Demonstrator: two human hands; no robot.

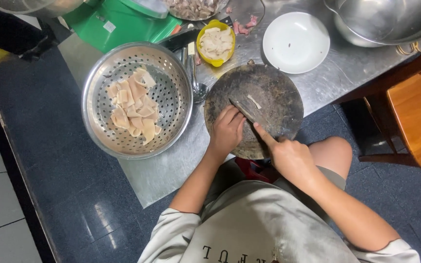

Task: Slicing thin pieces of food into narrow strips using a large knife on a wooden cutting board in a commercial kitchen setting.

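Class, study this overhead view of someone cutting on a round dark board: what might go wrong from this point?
1. The left hand lies flat beside the knife blade held by the right hand; fingertips might get nicked.
2. The round dark wooden chopping board overhangs the steel table's edge above the knees, so it might tip.

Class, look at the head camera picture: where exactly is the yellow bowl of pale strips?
The yellow bowl sits near the top centre on the steel table, between the perforated steel colander and the white plate, just beyond the round chopping board.
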